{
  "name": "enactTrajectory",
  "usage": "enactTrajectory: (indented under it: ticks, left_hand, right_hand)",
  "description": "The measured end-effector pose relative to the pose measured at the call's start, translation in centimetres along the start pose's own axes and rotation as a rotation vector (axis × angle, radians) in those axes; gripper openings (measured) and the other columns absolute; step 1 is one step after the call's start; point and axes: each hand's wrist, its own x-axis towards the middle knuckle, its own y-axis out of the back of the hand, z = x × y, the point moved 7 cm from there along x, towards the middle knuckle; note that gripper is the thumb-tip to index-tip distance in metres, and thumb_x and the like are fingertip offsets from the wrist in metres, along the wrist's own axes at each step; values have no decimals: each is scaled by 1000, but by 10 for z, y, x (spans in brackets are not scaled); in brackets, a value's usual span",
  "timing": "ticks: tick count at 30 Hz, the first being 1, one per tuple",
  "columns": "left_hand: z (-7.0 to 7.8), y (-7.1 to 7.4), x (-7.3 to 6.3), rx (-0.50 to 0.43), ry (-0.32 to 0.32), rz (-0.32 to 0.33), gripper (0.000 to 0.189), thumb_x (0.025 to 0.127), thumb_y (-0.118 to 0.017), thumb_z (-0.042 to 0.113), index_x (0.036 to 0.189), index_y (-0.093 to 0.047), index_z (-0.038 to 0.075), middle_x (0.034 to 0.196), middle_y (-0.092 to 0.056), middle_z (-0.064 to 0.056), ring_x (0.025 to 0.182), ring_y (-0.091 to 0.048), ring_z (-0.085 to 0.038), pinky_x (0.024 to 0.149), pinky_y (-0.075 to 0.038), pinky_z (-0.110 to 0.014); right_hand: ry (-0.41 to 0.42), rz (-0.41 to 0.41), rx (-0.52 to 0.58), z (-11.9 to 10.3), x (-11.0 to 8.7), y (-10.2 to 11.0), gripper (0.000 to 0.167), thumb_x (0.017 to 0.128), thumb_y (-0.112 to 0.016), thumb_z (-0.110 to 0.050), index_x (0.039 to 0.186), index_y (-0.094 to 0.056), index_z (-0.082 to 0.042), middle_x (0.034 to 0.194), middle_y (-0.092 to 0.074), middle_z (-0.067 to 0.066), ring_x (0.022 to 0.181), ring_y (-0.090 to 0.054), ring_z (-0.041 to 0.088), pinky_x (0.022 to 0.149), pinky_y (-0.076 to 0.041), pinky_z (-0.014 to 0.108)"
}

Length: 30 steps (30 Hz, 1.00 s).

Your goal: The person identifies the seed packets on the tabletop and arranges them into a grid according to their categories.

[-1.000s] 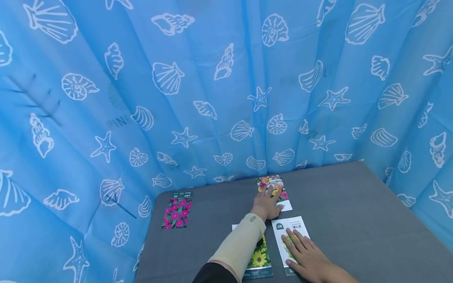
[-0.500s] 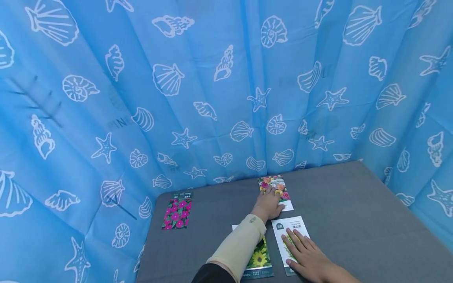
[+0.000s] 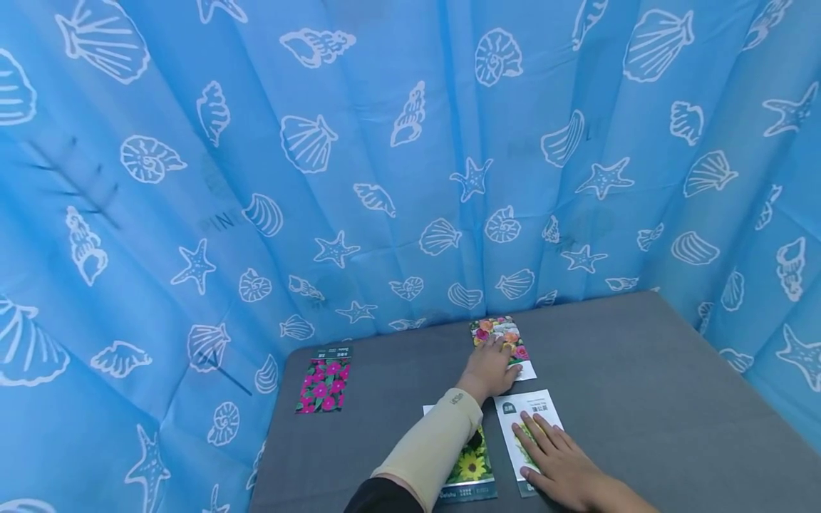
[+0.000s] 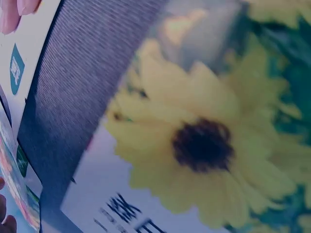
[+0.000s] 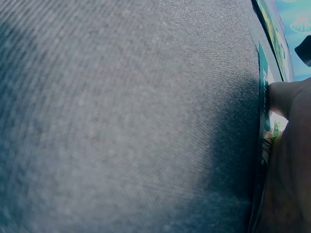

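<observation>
In the head view my left hand [image 3: 490, 368] rests on a seed packet with multicoloured roses [image 3: 518, 345], near the table's back edge. Its fingers lie over the lower left of the packet, the thumb by the white strip. My right hand [image 3: 561, 463] lies flat, fingers spread, on a white seed packet [image 3: 539, 403], hiding much of its picture. Beneath my left forearm is a packet with yellow flowers [image 3: 471, 469], partly covered by the sleeve; it fills much of the left wrist view. The right wrist view shows my right thumb [image 5: 282, 98] at the white packet's edge.
A packet with pink flowers [image 3: 323, 388] lies at the back left of the grey cloth-covered table [image 3: 641, 399]. A blue shell-patterned curtain [image 3: 385, 164] hangs behind and along both sides.
The rose packet has slid slightly right under my left hand, whose fingers have drawn closer together. My right hand stays on the white packet. The head view has shifted a little.
</observation>
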Motion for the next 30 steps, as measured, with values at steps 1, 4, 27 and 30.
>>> enactTrajectory:
  ticks: [1, 4, 27, 30]
  left_hand:
    - [-2, 2, -2, -13, 5, 3, 61, 111, -42, 58, 161, -49, 23, 170, -42, 1, 162, -31, -19, 130, -32, -39]
    - [-7, 6, -6, -36, 15, 16, 64, 110, -42, 59, 163, -44, 23, 172, -38, 0, 164, -27, -20, 131, -30, -41]
    - [-49, 10, -45, -100, 74, 78, 58, 111, -43, 56, 157, -54, 22, 174, -33, -11, 162, -32, -30, 130, -33, -46]
    - [-58, 9, -52, -103, 90, 90, 57, 111, -44, 55, 156, -55, 22, 174, -34, -10, 161, -33, -29, 129, -34, -45]
  right_hand:
    - [-1, 1, -4, 0, 0, 0, 75, 108, -51, -55, 165, -38, -10, 175, -26, 18, 160, -22, 48, 122, -22, 75]
    - [-1, 17, -18, 0, 1, 1, 74, 108, -52, -55, 165, -38, -10, 175, -27, 18, 159, -23, 48, 122, -22, 74]
    - [-42, -52, 27, 4, 6, -5, 79, 107, -51, -57, 167, -33, -10, 177, -20, 19, 162, -16, 48, 124, -15, 74]
    - [-32, -47, 27, 2, 6, -4, 78, 107, -52, -56, 166, -35, -8, 176, -21, 21, 161, -18, 51, 123, -16, 76]
